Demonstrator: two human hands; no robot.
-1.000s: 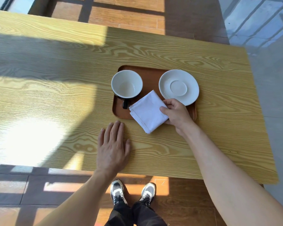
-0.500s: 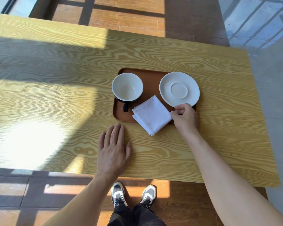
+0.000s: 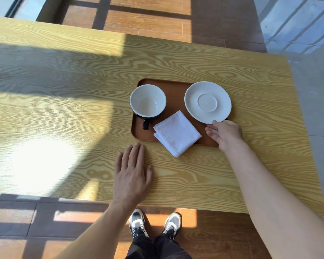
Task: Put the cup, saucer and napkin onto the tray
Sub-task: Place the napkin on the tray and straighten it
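A brown tray (image 3: 173, 90) sits on the wooden bench (image 3: 64, 113) toward its far right corner. The cup (image 3: 148, 100), white inside with a dark outside and handle, stands at the tray's left end; its bowl overhangs and hides the tray's left rim there. The white saucer (image 3: 207, 101) covers the tray's right end, so that edge and the far right corner of the tray cannot be made out. The folded white napkin (image 3: 177, 133) lies on the tray's near edge, one corner spilling over onto the bench.

The right hand (image 3: 225, 133) is at the tray's near right corner, fingers loosely curled, fingertips touching the saucer's near rim; whether it grips the rim or the tray cannot be told. The left hand (image 3: 132, 172) lies flat and spread on the bench near its near edge, holding nothing.
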